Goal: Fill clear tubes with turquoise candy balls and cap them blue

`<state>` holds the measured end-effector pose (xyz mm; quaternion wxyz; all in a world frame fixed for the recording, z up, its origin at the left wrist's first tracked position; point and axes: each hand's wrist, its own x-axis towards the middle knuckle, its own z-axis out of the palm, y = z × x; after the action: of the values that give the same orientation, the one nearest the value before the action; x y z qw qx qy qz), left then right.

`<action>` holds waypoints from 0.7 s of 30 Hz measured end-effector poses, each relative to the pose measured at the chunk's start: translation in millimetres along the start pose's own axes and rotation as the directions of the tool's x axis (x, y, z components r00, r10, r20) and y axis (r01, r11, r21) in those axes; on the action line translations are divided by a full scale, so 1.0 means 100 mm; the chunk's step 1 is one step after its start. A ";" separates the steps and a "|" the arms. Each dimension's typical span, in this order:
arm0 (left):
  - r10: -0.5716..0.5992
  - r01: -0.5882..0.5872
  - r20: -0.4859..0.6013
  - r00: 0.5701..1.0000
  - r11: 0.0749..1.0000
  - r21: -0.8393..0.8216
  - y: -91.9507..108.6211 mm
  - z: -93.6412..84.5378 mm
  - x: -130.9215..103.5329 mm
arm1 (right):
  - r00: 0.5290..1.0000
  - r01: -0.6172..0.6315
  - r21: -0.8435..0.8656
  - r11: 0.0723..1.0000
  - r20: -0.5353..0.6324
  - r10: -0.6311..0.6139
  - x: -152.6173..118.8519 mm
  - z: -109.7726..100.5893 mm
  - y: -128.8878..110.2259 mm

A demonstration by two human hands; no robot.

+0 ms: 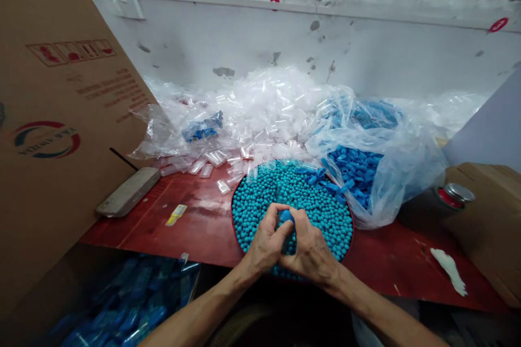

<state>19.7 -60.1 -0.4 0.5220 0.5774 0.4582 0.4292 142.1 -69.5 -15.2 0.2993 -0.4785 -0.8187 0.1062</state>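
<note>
Close together over the round red tray (233, 211) of small teal balls (260, 200), my two hands meet at one small item with a blue plastic cap (286, 216). My left hand (266, 238) is closed on its left side, fingertips at the cap. From the other side my right hand (311, 244) grips it too, fingers bent around the cap. The item's lower part is mostly hidden by my fingers. Loose blue caps (319, 176) lie on the balls at the tray's back right. Clear plastic tubes (223, 184) are scattered at its back left.
Behind the tray rises a heap of clear plastic pieces (277, 102). A plastic bag (399, 178) of blue caps stands right. A tall cardboard box (73, 92) borders the left, beside a grey block (130, 192). Blue-capped filled pieces (134, 303) lie below the table edge.
</note>
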 end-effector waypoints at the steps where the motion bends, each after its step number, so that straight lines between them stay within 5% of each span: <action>1: -0.009 0.009 -0.009 1.000 1.000 0.000 -0.02 0.00 -0.01 | 1.000 -0.016 0.004 1.000 -0.023 0.016 -0.01 0.05 -0.01; 8: -0.062 0.062 -0.003 0.998 0.998 0.025 -0.04 -0.18 -0.15 | 0.996 -0.079 0.020 0.997 -0.042 0.080 -0.06 0.23 -0.30; 11: -0.045 0.048 -0.041 0.998 0.994 0.093 -0.08 -0.44 -0.16 | 0.996 -0.020 0.002 1.000 0.084 0.019 -0.03 0.17 -0.37; 14: -0.045 0.086 -0.174 0.984 0.968 0.236 -0.21 -0.85 -0.16 | 0.991 -0.011 -0.032 0.999 0.134 0.015 0.03 0.03 -0.21; 16: 0.020 0.103 -0.264 0.964 0.891 0.442 -0.33 -1.12 -0.17 | 0.991 -0.079 -0.062 0.995 0.101 0.085 0.08 -0.05 0.03; 18: 0.159 0.134 -0.341 0.926 0.709 0.693 -0.43 -1.27 -0.17 | 0.985 -0.166 -0.132 0.977 0.027 0.171 0.14 -0.07 0.28; 21: 0.349 0.150 -0.336 0.875 0.466 0.872 -0.49 -1.15 -0.11 | 0.987 -0.152 -0.211 0.966 0.014 0.158 0.23 -0.01 0.53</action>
<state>-98.3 -45.3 -39.1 -0.0051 0.6656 0.6881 0.2889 172.5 -22.1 -30.0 0.2255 -0.5682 -0.7898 0.0497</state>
